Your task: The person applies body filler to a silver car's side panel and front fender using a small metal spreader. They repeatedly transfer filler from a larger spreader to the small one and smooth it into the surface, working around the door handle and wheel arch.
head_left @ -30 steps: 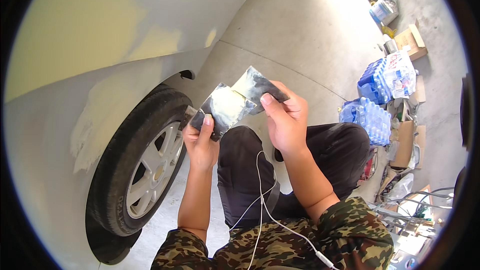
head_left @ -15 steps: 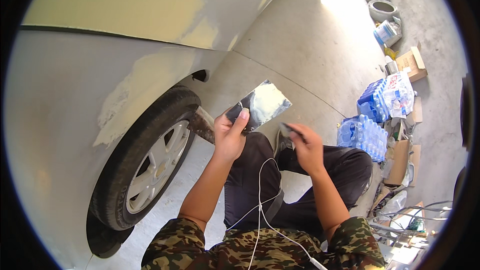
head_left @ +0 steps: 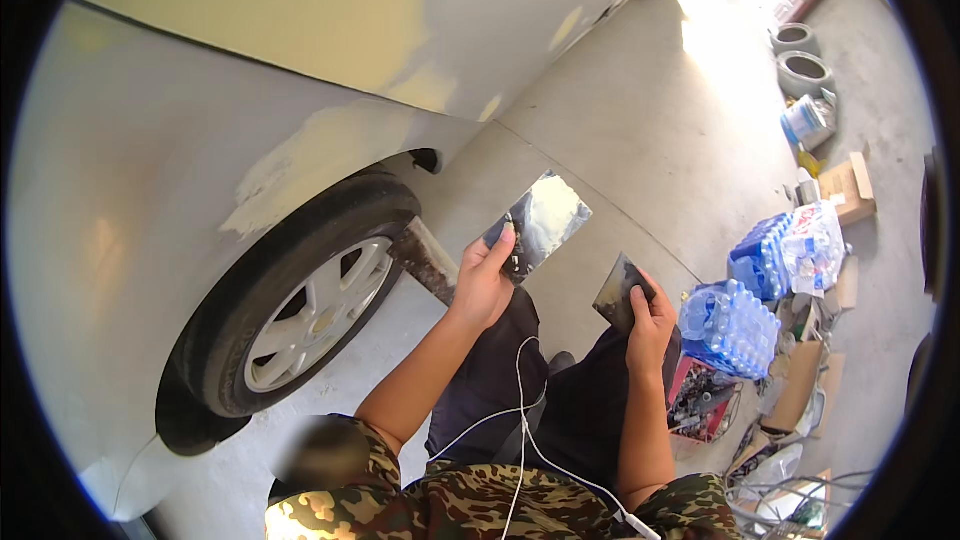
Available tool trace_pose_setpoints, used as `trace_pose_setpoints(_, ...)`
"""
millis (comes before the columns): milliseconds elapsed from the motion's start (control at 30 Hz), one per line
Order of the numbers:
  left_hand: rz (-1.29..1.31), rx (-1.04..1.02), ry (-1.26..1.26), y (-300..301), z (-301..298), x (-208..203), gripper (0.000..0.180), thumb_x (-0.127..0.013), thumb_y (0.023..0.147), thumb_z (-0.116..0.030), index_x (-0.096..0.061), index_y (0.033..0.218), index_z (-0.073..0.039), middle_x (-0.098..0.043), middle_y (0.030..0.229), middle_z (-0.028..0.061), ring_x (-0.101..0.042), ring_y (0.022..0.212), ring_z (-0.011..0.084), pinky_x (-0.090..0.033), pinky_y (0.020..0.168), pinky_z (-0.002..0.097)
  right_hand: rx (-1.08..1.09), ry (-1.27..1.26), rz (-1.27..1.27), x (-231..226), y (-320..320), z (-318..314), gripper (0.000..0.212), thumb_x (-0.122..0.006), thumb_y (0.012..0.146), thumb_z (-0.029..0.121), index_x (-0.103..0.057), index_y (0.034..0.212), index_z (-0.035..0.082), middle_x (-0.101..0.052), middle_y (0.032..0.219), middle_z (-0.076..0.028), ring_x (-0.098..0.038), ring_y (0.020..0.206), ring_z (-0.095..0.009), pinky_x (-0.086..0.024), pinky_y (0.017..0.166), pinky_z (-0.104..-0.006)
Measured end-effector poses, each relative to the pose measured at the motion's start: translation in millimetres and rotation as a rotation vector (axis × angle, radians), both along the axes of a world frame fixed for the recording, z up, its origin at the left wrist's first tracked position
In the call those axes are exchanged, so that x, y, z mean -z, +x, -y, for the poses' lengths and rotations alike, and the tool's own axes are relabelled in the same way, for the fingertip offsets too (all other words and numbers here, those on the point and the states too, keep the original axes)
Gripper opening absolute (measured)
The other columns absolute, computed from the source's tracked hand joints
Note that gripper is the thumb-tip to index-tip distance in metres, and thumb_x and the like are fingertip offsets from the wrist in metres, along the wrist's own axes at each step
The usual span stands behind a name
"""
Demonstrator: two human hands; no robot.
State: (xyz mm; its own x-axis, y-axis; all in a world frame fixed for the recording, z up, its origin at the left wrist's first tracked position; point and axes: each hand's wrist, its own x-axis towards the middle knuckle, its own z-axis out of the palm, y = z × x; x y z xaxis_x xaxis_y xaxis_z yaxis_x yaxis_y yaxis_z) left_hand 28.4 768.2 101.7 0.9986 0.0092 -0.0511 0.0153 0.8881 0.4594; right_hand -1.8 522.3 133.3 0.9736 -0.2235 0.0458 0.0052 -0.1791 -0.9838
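Observation:
My left hand [head_left: 487, 275] is closed round a flat, dark mixing plate, its thumb on top. Cream-coloured filler [head_left: 552, 212] is smeared over the plate's far end. A long, worn strip [head_left: 428, 258] reaches from beside that hand towards the wheel; whether the hand grips it too, I cannot tell. Farther right, my right hand [head_left: 650, 325] pinches a thin, dark, square-edged spreader [head_left: 620, 293], apart from the plate. On the left stands a pale car body panel [head_left: 130, 170], with a rough cream filler patch [head_left: 300, 155] above the wheel arch.
The car's wheel [head_left: 320, 320] is close to my left forearm. On the right are shrink-wrapped bottle packs [head_left: 730, 328], a red crate [head_left: 700, 400] of small parts, cardboard boxes [head_left: 848, 188] and tyres [head_left: 804, 72]. White cables [head_left: 522, 420] hang over my front.
My right hand has moved right and away from the plate, and the spreader now shows broadside. My left hand still holds the plate. The view has shifted, and the red crate has come into sight.

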Motion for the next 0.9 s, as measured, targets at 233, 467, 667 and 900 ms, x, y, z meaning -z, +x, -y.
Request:
trace_pose_setpoints(233,-0.061,-0.074,0.038,-15.7,-7.0,-6.2,0.027,-0.057,0.110,-0.021,-0.069,0.125,-0.002,-0.072,0.119,0.0027,-0.067,0.108,0.0115,-0.052,0.097,0.0311,-0.088,0.188,-0.052,20.7,24.4,-10.3,0.032,-0.060,0.102,0.004,-0.066,0.130,-0.008,-0.072,0.118,-0.010,-0.067,0.106,-0.015,-0.051,0.098,-0.0283)
trace_pose_setpoints(467,-0.180,-0.284,0.031,-24.3,8.0,28.3,0.019,-0.067,0.103,-0.012,-0.072,0.118,-0.003,-0.074,0.113,0.0022,-0.067,0.102,0.0109,-0.052,0.093,0.0309,-0.253,0.327,-0.167,52.7,65.6,-12.7,0.032,-0.060,0.102,0.004,-0.065,0.131,-0.009,-0.072,0.120,-0.010,-0.067,0.108,-0.016,-0.051,0.099,-0.0296)
trace_pose_setpoints(667,-0.327,-0.530,0.051,-49.6,23.4,46.1,0.022,-0.070,0.099,-0.005,-0.070,0.121,-0.003,-0.074,0.115,0.0042,-0.069,0.103,0.0131,-0.054,0.094,0.0308,-0.362,0.370,-0.332,84.3,94.0,-11.0,0.031,-0.061,0.102,0.004,-0.065,0.130,-0.009,-0.072,0.120,-0.011,-0.067,0.109,-0.016,-0.049,0.100,-0.0297)
trace_pose_setpoints(900,-0.371,-0.656,0.116,-82.5,27.0,5.1,0.027,-0.060,0.105,-0.011,-0.065,0.130,-0.001,-0.072,0.124,0.0071,-0.070,0.113,0.0207,-0.054,0.103,0.0364,-0.520,0.590,-0.323,89.5,114.3,-4.6,0.029,-0.063,0.101,0.004,-0.066,0.127,-0.008,-0.073,0.119,-0.010,-0.067,0.110,-0.018,-0.050,0.100,-0.0314)
